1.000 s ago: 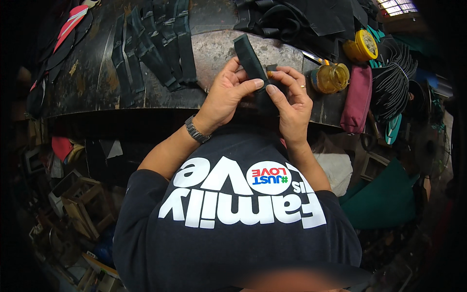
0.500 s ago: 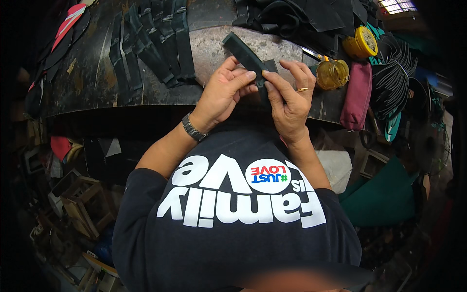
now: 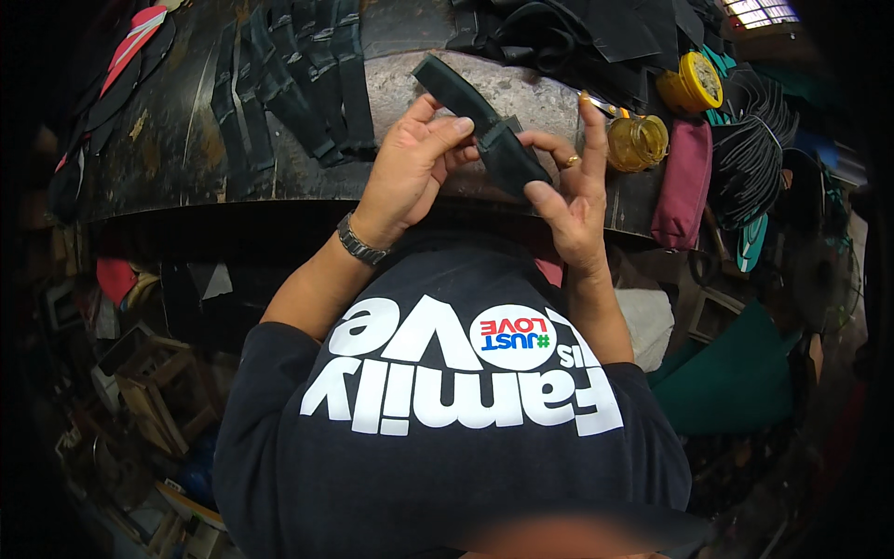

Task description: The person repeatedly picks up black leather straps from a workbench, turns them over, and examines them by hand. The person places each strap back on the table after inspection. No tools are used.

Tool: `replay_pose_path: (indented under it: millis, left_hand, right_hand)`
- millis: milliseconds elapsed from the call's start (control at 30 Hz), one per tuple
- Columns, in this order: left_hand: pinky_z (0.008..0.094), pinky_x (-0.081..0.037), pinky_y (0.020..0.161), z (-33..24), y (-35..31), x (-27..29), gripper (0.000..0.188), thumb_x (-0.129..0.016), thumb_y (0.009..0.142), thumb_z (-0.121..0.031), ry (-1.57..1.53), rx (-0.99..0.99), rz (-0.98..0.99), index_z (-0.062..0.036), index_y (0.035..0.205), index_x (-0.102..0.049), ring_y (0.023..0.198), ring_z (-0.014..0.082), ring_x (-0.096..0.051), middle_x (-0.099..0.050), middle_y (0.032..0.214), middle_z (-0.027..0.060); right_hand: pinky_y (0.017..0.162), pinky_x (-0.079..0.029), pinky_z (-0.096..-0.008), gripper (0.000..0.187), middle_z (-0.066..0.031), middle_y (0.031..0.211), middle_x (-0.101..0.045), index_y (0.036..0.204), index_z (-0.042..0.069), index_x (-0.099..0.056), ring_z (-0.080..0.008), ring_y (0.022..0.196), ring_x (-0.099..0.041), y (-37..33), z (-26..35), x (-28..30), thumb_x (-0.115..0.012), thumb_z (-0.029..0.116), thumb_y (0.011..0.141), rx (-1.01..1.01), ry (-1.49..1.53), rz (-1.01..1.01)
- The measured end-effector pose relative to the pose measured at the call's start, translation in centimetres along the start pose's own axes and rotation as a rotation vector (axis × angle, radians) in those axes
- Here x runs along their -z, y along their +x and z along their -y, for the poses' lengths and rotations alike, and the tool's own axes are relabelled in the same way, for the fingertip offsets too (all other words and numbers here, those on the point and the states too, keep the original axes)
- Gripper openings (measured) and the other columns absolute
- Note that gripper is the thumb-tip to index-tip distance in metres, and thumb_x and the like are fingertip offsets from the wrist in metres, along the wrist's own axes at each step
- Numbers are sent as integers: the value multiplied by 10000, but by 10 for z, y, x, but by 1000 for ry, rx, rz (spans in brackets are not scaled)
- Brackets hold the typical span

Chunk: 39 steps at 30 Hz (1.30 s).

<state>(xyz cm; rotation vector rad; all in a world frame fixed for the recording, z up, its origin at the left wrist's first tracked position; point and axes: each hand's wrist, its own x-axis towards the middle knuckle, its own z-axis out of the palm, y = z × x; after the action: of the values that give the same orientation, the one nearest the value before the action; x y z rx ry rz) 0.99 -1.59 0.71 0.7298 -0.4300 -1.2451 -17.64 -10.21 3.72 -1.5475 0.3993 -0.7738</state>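
A dark green-black strip (image 3: 515, 160) slants over the table edge, with a folded overlap and a small raised flap near its middle. My left hand (image 3: 410, 168), wearing a metal-banded watch on its wrist, pinches the strip left of that overlap, thumb on top and fingers underneath. At the strip's lower right end is my right hand (image 3: 579, 200). Its thumb and a ringed finger are against the strip's edges, while the index finger points up with a yellowish tip. Close to that finger stands an open glass jar (image 3: 637, 143) of amber stuff.
Several similar dark strips (image 3: 307, 84) lie left on the dark curved table (image 3: 186, 177). Black sheet material (image 3: 596, 37) is heaped at the back. Rightward are a yellow tub (image 3: 690, 84), a maroon pouch (image 3: 681, 186) and a bundle of thin black cords (image 3: 752, 130). Red-and-black sole-shaped pieces (image 3: 130, 56) are far left.
The strip's lower part has swung out to the right, showing the overlap. My right hand has shifted right and down and its index finger has lifted; my left hand has moved slightly.
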Motion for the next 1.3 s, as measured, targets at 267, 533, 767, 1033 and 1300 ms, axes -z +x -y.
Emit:
replay_pose_path:
  millis: [267, 533, 767, 1033, 1300]
  left_hand:
    - [308, -519, 947, 1, -8, -10, 242, -568, 1015, -171, -191, 235, 31, -66, 1233, -570, 1068, 146, -631, -649, 1187, 68]
    - [231, -558, 803, 2, -11, -11, 228, -668, 944, -78, 16, 197, -42, -51, 1165, -615, 892, 103, -653, -681, 982, 36]
    - [240, -547, 778, 6, -8, -16, 296, -724, 893, -34, -6, 193, 61, -72, 1160, -601, 877, 94, -654, -690, 1001, 26]
    - [229, -522, 792, 6, -6, -16, 549, -707, 881, -31, -63, 199, 110, -59, 1377, -473, 952, 76, -611, -644, 1097, 22]
    - [227, -540, 787, 11, -6, -18, 566, -685, 898, 0, -10, 133, 75, -83, 1408, -454, 970, 72, -636, -656, 1094, 21]
  right_hand:
    - [701, -494, -220, 952, -76, 936, -654, 1592, 103, -130, -93, 790, -599, 2, 9, -8, -654, -67, 816, -151, 170, -96]
    - [706, -504, -204, 915, -83, 924, -647, 1585, 77, -144, -79, 817, -614, 3, 13, -6, -644, -93, 838, -152, 103, -75]
    - [669, -463, -182, 898, -67, 875, -633, 1579, 67, -159, -73, 771, -593, 3, 17, -4, -636, -97, 836, -175, 159, -103]
    - [687, -463, -179, 867, -57, 881, -627, 1567, 55, -183, -68, 799, -587, 0, 14, -8, -623, -112, 839, -208, 203, -129]
    - [627, -435, -154, 829, -49, 880, -652, 1552, 74, -224, -51, 739, -584, -3, 8, -13, -646, -76, 854, -166, 144, -167]
